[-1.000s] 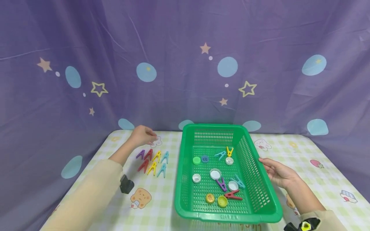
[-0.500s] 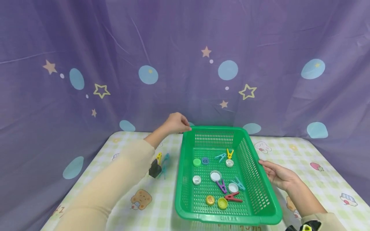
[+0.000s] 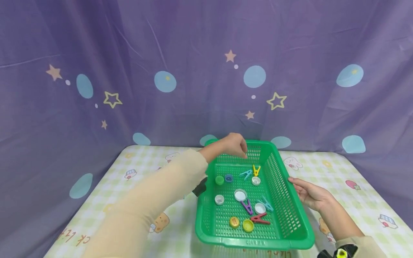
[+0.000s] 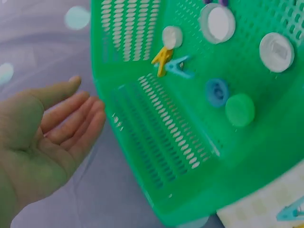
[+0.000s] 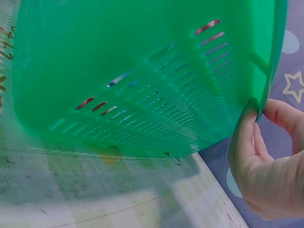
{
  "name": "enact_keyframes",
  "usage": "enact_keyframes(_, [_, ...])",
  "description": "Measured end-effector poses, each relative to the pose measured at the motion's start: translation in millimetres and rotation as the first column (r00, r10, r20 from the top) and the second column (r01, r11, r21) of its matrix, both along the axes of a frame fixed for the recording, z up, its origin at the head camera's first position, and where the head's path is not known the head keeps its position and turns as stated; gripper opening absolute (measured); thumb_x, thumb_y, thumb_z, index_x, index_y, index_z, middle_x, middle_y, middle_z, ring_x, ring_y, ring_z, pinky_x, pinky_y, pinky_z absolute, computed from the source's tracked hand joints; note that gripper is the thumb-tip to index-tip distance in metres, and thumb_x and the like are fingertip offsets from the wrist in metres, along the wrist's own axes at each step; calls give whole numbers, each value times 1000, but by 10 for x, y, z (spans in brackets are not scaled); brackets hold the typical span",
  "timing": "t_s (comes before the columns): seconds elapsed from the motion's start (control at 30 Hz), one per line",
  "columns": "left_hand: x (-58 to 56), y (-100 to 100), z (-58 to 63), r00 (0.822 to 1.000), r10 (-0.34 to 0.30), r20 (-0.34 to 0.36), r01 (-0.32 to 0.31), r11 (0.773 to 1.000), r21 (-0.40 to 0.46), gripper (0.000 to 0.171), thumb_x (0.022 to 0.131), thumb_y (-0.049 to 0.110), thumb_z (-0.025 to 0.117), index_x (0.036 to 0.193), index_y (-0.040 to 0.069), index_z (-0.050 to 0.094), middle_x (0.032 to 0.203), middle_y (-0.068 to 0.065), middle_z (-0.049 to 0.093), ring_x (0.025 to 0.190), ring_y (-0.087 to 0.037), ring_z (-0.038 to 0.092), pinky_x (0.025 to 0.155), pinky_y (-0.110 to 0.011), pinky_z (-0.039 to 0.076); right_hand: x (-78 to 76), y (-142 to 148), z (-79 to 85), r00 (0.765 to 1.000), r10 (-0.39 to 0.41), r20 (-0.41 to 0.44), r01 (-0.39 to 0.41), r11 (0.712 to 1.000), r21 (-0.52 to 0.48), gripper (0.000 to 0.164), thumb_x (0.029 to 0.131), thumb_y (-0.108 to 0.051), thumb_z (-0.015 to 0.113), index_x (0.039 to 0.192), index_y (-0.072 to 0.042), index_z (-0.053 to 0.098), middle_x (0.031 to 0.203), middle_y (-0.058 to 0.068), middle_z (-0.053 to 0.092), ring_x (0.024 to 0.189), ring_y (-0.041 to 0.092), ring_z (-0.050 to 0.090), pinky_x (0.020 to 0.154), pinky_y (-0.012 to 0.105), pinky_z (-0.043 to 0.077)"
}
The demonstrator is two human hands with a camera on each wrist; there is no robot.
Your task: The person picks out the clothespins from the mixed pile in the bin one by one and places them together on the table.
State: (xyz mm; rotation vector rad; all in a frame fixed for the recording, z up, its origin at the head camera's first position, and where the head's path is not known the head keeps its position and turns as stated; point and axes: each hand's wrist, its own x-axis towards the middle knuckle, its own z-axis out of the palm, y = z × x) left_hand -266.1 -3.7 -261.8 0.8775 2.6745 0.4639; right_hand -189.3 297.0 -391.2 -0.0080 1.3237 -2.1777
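My left hand (image 3: 233, 145) hangs over the far end of a green plastic basket (image 3: 255, 243). Its fingers are loosely bent with nothing between them, as the left wrist view shows. On the basket floor below lie a yellow clothespin (image 3: 256, 170), a light blue clothespin (image 3: 246, 174), a purple clothespin (image 3: 247, 207) and a red clothespin (image 3: 260, 219). Among them are several bottle caps, such as a light green cap (image 3: 219, 180) and a white cap (image 3: 240, 195). My right hand (image 3: 311, 195) pinches the basket's right rim between thumb and fingers.
The left sleeve (image 3: 151, 204) hides most of the clothespins on the table left of the basket; a light blue one (image 4: 292, 213) shows in the left wrist view. A checked cloth (image 3: 351, 200) covers the table, with a purple curtain (image 3: 200, 107) behind.
My left hand has swung right, from above the clothespins on the table, past the basket's far left corner, to over the basket. The right hand stays on the rim.
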Motion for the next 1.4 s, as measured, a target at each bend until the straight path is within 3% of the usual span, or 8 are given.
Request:
enact_keyframes(0.2, [95,267,-292,976,-162,148,169,985,-35,28,84,18,74,110,9,71,110,-3,73,97,-11,67,78,-16,54,-13,-3,-11,999,-36,3,35,996,86,15,101,-14,47,112,-16,56,105,-5,62,96,6,65,86,19,55])
enact_keyframes(0.33, [227,386,-481,943,-275,190,301,945,-128,32,80,17,78,111,10,71,110,-1,72,98,-8,66,78,-12,51,-10,-32,-12,998,-57,-6,57,984,172,59,100,-17,49,148,-7,16,131,14,49,98,3,64,89,17,53])
enact_keyframes(0.47, [354,454,-623,914,-347,213,394,884,-251,31,76,14,82,106,12,73,107,1,72,96,-6,65,77,-11,51,-6,-55,-4,999,-51,-4,51,983,177,81,100,-17,49,151,-1,-12,131,13,50,97,2,64,88,16,54])
enact_keyframes(0.57, [441,492,-705,910,-354,214,409,845,-344,29,74,13,83,101,15,74,102,4,72,93,-5,64,74,-12,51,-7,-51,10,999,-49,5,48,991,127,62,100,-15,48,147,-7,8,108,-4,61,95,4,65,84,16,55])
enact_keyframes(0.7, [556,557,-798,916,-358,183,402,797,-451,27,73,11,83,99,17,74,98,7,72,92,-5,63,74,-14,52,-5,-40,31,1000,-28,8,28,999,40,18,101,-11,45,118,-11,47,104,-3,66,94,6,66,82,17,55])
enact_keyframes(0.8, [630,613,-850,914,-384,131,393,757,-521,26,72,10,84,94,18,74,95,9,70,89,-5,62,73,-14,52,-3,-39,50,1000,-15,17,15,1000,8,18,101,-10,44,102,-17,60,104,-1,66,94,8,67,82,18,56])
enact_keyframes(1.03, [680,692,-901,891,-447,84,401,685,-608,16,77,8,80,86,20,74,87,10,70,83,-4,61,68,-14,52,3,-37,54,999,-20,28,20,1000,4,14,101,-11,46,102,-17,59,104,0,66,94,8,67,83,19,56])
enact_keyframes(1.4, [623,686,-622,877,-465,120,439,675,-593,7,83,15,73,77,18,72,80,10,69,71,-1,55,62,-14,48,16,-17,43,999,-12,31,12,1000,3,14,101,-13,46,115,-13,45,104,0,66,92,8,67,82,18,56])
